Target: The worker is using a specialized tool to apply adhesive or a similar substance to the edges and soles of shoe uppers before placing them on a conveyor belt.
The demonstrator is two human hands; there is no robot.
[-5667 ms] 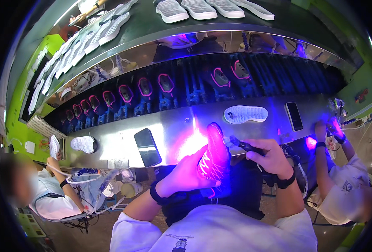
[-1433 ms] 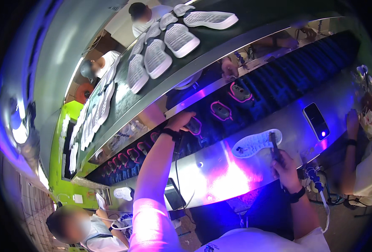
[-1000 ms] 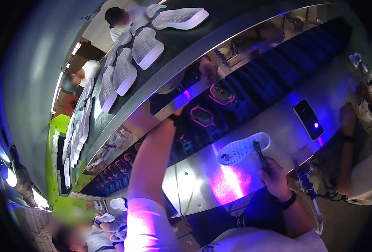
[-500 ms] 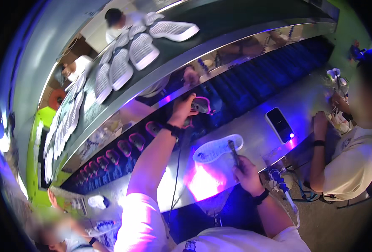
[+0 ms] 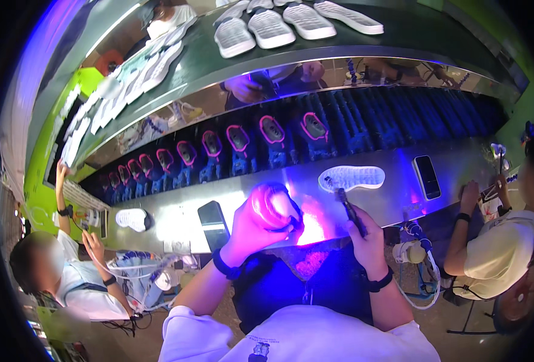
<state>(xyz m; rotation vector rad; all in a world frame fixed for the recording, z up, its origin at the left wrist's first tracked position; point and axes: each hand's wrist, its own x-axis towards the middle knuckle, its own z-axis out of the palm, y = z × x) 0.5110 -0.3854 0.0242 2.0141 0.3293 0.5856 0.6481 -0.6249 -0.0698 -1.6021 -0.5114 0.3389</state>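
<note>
My left hand [image 5: 256, 221] grips a pink shoe upper [image 5: 276, 206] and holds it over the glowing violet light [image 5: 315, 226] at the bench's near edge. My right hand [image 5: 363, 236] is closed on a dark brush-like tool [image 5: 346, 205] whose tip points up toward a white shoe sole [image 5: 351, 178] lying on the metal bench [image 5: 176, 217]. The sole lies flat, just beyond the tool's tip.
A row of dark shoes with pink openings [image 5: 243, 142] runs along the conveyor behind the bench. White soles [image 5: 270, 27] lie on the upper shelf. Two phones [image 5: 212, 224] [image 5: 427, 176] lie on the bench. People sit at my left [image 5: 68, 271] and right [image 5: 502, 241].
My left arm has come back from the conveyor row with a pink shoe upper and now holds it near me over the light. The right hand stays by the white sole.
</note>
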